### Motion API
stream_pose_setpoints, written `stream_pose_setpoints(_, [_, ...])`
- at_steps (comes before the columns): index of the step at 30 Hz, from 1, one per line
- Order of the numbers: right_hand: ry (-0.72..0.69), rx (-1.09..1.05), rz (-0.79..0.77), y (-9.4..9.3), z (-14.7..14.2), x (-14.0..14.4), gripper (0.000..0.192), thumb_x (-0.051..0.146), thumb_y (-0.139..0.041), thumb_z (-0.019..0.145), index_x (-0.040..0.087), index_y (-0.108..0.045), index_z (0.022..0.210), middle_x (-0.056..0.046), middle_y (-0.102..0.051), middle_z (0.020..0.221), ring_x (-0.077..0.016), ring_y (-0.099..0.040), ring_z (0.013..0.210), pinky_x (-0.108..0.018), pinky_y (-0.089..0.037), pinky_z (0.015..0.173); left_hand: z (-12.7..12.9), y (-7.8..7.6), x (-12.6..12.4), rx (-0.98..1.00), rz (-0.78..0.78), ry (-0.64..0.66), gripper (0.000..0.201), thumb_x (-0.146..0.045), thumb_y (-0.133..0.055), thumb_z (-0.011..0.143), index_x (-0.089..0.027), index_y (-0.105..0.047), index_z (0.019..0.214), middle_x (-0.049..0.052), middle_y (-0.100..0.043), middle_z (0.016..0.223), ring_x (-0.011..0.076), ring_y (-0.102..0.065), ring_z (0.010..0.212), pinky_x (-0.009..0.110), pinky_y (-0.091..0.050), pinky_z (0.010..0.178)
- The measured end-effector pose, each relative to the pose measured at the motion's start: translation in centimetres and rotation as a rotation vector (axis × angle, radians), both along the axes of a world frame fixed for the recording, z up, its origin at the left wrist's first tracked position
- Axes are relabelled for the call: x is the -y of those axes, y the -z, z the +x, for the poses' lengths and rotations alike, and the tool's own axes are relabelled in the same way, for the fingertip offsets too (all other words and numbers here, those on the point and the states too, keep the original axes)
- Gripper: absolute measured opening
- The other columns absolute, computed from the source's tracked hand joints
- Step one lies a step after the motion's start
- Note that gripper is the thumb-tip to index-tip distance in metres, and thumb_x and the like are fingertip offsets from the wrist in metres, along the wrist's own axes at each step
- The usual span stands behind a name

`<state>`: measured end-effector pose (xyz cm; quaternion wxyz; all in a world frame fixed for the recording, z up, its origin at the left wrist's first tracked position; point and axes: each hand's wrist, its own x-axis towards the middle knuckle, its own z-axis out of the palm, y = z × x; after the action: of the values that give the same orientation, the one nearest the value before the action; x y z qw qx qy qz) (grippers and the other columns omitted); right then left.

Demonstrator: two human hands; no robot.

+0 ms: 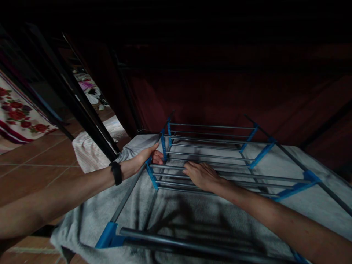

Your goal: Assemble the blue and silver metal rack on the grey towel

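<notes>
A rack [217, 240] of grey metal tubes and blue plastic brackets lies on a grey fleecy cloth [181, 212]. My left hand [150, 156], with a dark band [116, 173] on the wrist, is closed around the rack's left side tube beside a blue bracket [152, 175]. The thumb lies along the tube and the fingers curl under it. Farther right, my right hand [202, 176] bends over the crossbars between the two sides, its fingertips at the nearer bars. What lies under its palm is hidden.
Dark upright posts [82, 113] stand at the left, next to a striped cloth [89, 148] hanging over the edge. Behind the rack is a dark red panel [220, 95]. A floral cloth [20, 113] hangs above the tiled floor [41, 156]; a heap of items [89, 90] lies beyond.
</notes>
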<state>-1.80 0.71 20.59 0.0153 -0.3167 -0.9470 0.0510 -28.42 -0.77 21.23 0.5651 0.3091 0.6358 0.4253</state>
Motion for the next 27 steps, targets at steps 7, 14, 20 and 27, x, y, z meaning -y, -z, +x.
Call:
stream_pose_setpoints(7, [0.003, -0.006, -0.014, 0.3, 0.2, -0.2, 0.030, 0.039, -0.032, 0.104, 0.023, -0.057, 0.107, -0.006, -0.070, 0.110, -0.0227, -0.068, 0.093, -0.031, -0.040, 0.071, 0.1, -0.3, -0.3, -0.091, -0.097, 0.002, 0.059, -0.069, -0.047, 0.087, -0.016, -0.063, 0.065, 0.011, -0.063, 0.056, 0.0198, -0.060, 0.047, 0.032, -0.052, 0.050])
stream_pose_setpoints(14, [0.010, -0.019, -0.038, -0.3, 0.5, -0.1, 0.031, 0.038, -0.033, 0.104, 0.023, -0.060, 0.107, -0.007, -0.071, 0.111, -0.0213, -0.068, 0.094, -0.029, -0.041, 0.074, -0.3, 0.3, -0.9, -0.067, -0.124, 0.043, 0.056, -0.069, -0.048, 0.084, -0.018, -0.065, 0.067, 0.009, -0.059, 0.052, 0.0209, -0.058, 0.045, 0.033, -0.051, 0.048])
stream_pose_setpoints(20, [0.004, -0.027, -0.030, -0.3, 0.6, -0.2, 0.030, 0.039, -0.035, 0.104, 0.023, -0.060, 0.107, -0.007, -0.071, 0.110, -0.0217, -0.068, 0.095, -0.029, -0.040, 0.074, -0.8, 1.0, -1.2, -0.046, -0.109, 0.054, 0.055, -0.068, -0.051, 0.083, -0.018, -0.066, 0.067, 0.006, -0.053, 0.046, 0.0189, -0.052, 0.041, 0.033, -0.050, 0.045])
stream_pose_setpoints(27, [0.013, -0.027, -0.046, -0.5, 0.5, -0.6, 0.034, 0.041, -0.034, 0.104, 0.023, -0.062, 0.101, -0.006, -0.074, 0.102, -0.0208, -0.069, 0.089, -0.028, -0.039, 0.070, 0.0, 0.5, -1.1, -0.133, -0.106, 0.073, 0.060, -0.066, -0.039, 0.090, -0.018, -0.063, 0.061, 0.006, -0.051, 0.045, 0.0182, -0.051, 0.037, 0.030, -0.043, 0.040])
